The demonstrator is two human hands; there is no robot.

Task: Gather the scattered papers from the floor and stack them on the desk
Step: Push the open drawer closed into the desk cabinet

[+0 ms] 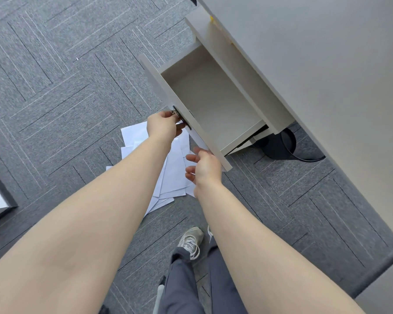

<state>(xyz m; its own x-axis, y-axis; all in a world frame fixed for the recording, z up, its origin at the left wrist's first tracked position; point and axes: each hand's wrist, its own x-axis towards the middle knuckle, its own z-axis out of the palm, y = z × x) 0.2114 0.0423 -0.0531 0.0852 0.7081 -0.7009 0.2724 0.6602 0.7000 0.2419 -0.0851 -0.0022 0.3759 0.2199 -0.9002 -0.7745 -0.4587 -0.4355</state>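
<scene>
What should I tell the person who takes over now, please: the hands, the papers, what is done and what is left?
Left hand: grip on the handle of the open drawer.
Right hand: open, holds nothing, beside the drawer front.
Papers: all in a loose heap on the carpet, below the hands.
Desk: no paper visible on it.
Done: nothing gathered.
Left: pick up the papers and stack them on the desk.

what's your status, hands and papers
Left hand grips drawer handle; right hand open, empty. Papers still scattered on floor. Open drawer juts out above them.
</scene>
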